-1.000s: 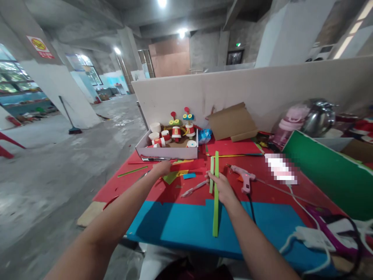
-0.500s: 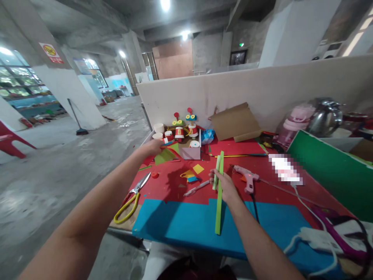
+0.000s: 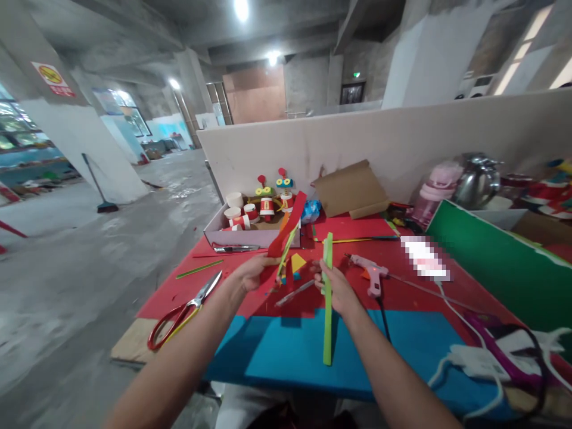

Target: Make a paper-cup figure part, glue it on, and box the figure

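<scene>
My left hand (image 3: 251, 273) is closed on a few pieces of coloured paper, among them a wide red paper strip (image 3: 288, 221) and a narrow green one, held up over the table. My right hand (image 3: 340, 289) grips light green paper strips (image 3: 328, 336), one long and one shorter, standing nearly upright. Between the hands lie yellow paper scraps (image 3: 297, 261) and a pen (image 3: 295, 293). Scissors (image 3: 197, 301) with red and yellow handles rest near the left forearm. Just right of my right hand is a pink glue gun (image 3: 374, 275).
Behind my hands an open box (image 3: 214, 238) holds white cups and robot-like paper-cup figures (image 3: 267, 206). Blue paper (image 3: 286, 351) covers the front of the red tabletop. A brown cardboard piece (image 3: 351, 189), a pink bottle (image 3: 435, 187), a steel jug and a green board (image 3: 487, 268) stand farther right.
My left hand has come back from the box toward the table's middle, bringing the red and green paper upright beside my right hand. The right hand still holds its strips. The view has shifted slightly.
</scene>
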A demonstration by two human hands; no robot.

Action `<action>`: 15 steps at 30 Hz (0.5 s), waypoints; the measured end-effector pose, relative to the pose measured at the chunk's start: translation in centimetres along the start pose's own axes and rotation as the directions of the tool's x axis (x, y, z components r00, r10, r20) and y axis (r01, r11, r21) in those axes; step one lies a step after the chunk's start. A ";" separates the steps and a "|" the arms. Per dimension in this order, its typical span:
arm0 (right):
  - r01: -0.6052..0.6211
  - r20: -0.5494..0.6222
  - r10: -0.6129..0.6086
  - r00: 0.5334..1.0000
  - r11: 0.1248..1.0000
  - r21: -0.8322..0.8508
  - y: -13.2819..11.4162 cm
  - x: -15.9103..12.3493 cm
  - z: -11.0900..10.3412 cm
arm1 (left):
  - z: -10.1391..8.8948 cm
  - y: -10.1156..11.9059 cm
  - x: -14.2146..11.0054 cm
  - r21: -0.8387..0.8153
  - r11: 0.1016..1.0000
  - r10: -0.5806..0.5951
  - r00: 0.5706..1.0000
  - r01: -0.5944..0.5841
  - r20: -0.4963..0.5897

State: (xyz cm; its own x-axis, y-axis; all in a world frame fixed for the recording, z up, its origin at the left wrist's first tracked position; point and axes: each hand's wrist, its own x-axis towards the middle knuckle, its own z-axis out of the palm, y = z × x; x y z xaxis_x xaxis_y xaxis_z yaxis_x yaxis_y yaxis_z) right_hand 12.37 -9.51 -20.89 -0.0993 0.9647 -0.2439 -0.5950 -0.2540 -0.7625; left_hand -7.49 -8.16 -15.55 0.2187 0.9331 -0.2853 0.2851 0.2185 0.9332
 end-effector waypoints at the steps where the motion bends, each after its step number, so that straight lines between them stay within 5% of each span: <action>1: -0.023 0.026 0.023 0.999 1.000 -0.014 0.0 -0.2 0.1 | 1.0 -0.4 -0.1 -0.122 0.992 -0.036 0.999 0.040 0.032; 4: -0.035 0.089 0.038 0.995 0.999 -0.041 0.0 -0.4 0.1 | 2.9 -0.8 0.0 -0.457 0.882 -0.090 0.993 0.117 0.081; 6: -0.008 0.092 0.011 0.996 0.999 -0.037 0.1 -0.2 0.0 | 3.3 -0.3 0.2 -0.538 0.838 -0.084 0.996 0.091 0.038; 11: 0.049 0.037 -0.049 0.998 0.999 0.019 0.0 0.3 -0.3 | 2.8 1.5 0.8 -0.579 0.815 -0.077 0.995 0.023 -0.070; 15: -0.028 0.042 0.027 0.999 0.999 0.039 -0.3 0.0 0.0 | 4.4 1.4 0.4 -0.515 0.849 -0.126 0.992 0.117 0.017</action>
State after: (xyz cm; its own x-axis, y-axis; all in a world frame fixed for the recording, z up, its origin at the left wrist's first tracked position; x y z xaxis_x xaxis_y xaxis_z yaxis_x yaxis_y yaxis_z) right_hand 12.56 -9.46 -20.68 -0.1482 0.9597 -0.2389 -0.6225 -0.2782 -0.7315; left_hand -2.88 -8.69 -15.29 0.1972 0.8932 -0.4042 -0.2131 0.4415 0.8716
